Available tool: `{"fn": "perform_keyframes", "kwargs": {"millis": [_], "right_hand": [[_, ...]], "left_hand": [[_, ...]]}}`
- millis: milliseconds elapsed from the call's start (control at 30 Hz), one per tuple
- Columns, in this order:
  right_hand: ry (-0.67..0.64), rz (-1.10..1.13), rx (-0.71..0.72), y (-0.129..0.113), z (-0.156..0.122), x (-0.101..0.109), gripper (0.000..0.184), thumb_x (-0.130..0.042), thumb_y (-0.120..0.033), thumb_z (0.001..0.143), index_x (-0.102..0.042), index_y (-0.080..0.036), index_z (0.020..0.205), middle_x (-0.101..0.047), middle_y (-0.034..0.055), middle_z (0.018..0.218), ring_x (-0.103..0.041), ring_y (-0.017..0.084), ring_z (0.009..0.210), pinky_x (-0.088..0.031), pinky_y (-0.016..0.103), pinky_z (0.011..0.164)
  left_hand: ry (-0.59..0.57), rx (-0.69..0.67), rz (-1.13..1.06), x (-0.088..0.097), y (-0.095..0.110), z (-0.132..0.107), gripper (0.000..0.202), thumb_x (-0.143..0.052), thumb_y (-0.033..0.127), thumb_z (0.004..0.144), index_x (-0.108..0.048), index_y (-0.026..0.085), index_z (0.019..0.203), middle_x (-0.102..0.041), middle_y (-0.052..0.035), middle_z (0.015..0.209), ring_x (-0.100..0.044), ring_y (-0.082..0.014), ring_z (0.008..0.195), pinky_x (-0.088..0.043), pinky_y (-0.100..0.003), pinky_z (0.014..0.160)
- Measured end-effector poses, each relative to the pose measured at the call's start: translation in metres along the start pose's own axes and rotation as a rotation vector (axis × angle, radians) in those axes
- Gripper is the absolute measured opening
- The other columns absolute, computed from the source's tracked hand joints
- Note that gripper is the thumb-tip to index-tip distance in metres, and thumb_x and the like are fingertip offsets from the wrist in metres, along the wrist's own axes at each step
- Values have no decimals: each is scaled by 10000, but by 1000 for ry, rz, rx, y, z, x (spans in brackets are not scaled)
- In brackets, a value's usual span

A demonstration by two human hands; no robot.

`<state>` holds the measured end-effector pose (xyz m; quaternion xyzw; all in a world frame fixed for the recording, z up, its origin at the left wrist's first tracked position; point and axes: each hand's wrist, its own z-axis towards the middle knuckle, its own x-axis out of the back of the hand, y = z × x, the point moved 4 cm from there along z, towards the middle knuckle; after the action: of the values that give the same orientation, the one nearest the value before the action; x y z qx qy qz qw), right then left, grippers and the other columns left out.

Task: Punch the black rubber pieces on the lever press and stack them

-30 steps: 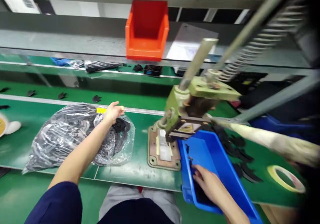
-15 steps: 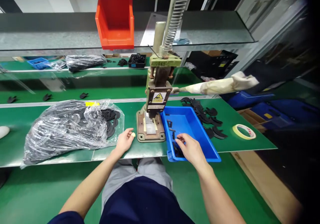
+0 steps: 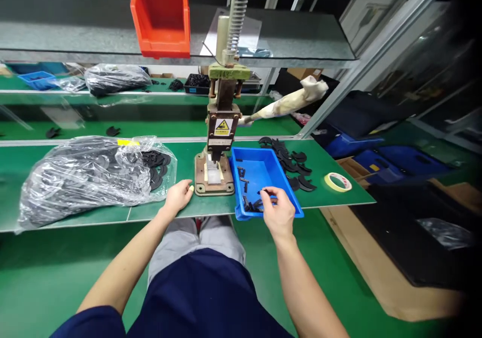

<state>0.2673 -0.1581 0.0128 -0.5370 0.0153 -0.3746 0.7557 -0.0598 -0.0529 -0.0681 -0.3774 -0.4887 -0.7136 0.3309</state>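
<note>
My right hand (image 3: 279, 211) is above the near right part of a blue tray (image 3: 280, 170), its thumb and fingers pinching a small black plastic part (image 3: 260, 192). Similar small black parts (image 3: 246, 205) lie along the tray's left side. On the table's front edge rests my left hand (image 3: 178, 196), fingers loosely stretched out, with nothing visible in it and a pale yellow cover on the thumb tip. Just to its right stands a hand press (image 3: 222, 127) on a metal base (image 3: 199, 183), with a pale block (image 3: 214, 175) under the ram.
A clear bag of black curved parts (image 3: 86, 177) lies to the left. Loose curved black parts (image 3: 288, 159) and a tape roll (image 3: 338, 182) sit right of the tray. The press's wrapped lever (image 3: 286, 104) sticks out rightward. A red bin (image 3: 161, 21) stands on the shelf above.
My right hand has come up from among the small parts and turned, with a black part now showing at its fingertips. My left hand stays beside the press. The whole view has shifted.
</note>
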Motion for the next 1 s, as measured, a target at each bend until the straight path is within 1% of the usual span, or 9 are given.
{"fn": "perform_keyframes", "kwargs": {"millis": [100, 200, 300, 400, 600, 767, 833, 933, 1000], "right_hand": [[67, 98, -60, -3, -7, 9, 309, -663, -490, 825, -651, -204, 942, -688, 67, 961, -617, 175, 818, -517, 343, 770], [109, 248, -121, -2, -6, 13, 368, -680, -529, 800, -621, -201, 955, -684, 51, 917, -613, 150, 749, -521, 310, 679], [102, 397, -154, 1, -1, 12, 394, -689, -563, 783, -593, -211, 930, -683, 37, 873, -621, 141, 692, -506, 285, 590], [84, 508, -164, 2, -2, 11, 397, -732, -544, 756, -604, -218, 944, -693, 33, 862, -640, 143, 686, -512, 284, 577], [64, 623, -128, -12, -18, 5, 331, -788, -406, 735, -677, -201, 970, -734, 45, 907, -666, 138, 722, -552, 300, 647], [-14, 638, -63, -26, -29, -7, 223, -804, -304, 728, -717, -225, 918, -749, 48, 984, -694, 180, 937, -575, 365, 867], [-44, 645, -64, -26, -36, -14, 191, -799, -299, 735, -721, -237, 898, -746, 43, 991, -689, 186, 973, -573, 380, 906], [-103, 651, -116, -25, -50, -26, 165, -785, -307, 755, -725, -244, 894, -747, 43, 987, -698, 188, 940, -592, 382, 875], [-137, 647, -167, -25, -61, -33, 159, -778, -311, 764, -729, -243, 899, -750, 46, 981, -703, 187, 925, -601, 373, 850]], "left_hand": [[-8, 1, 43, 2, 2, 0, 317, -492, 283, 930, -663, 151, 1162, -724, -64, 902, -684, -200, 877, -507, -276, 794], [-13, -11, 65, 3, 5, 0, 304, -488, 282, 933, -665, 150, 1140, -721, -74, 924, -679, -204, 905, -500, -276, 803], [-25, -21, 58, 4, 4, -2, 308, -482, 282, 932, -663, 145, 1141, -720, -78, 935, -676, -207, 906, -499, -286, 808], [-25, -37, 49, 5, 3, -4, 316, -487, 270, 917, -661, 141, 1147, -718, -85, 955, -673, -219, 926, -501, -301, 821], [-27, -53, 31, 9, 6, -8, 291, -499, 253, 899, -670, 156, 1114, -718, -76, 936, -673, -214, 901, -503, -300, 811], [38, -39, -21, 10, 5, -8, 259, -513, 281, 907, -687, 163, 1058, -700, -61, 854, -666, -200, 819, -508, -292, 770], [68, -42, -53, 10, 5, -6, 226, -538, 285, 900, -692, 171, 1020, -685, -52, 820, -657, -190, 790, -506, -283, 748], [144, -45, -195, 12, 14, -11, 176, -569, 282, 895, -696, 173, 948, -658, -37, 779, -621, -156, 707, -505, -271, 705], [185, -28, -393, 14, 30, -24, 174, -584, 293, 902, -696, 167, 942, -658, -34, 788, -598, -132, 660, -511, -261, 661]]}}
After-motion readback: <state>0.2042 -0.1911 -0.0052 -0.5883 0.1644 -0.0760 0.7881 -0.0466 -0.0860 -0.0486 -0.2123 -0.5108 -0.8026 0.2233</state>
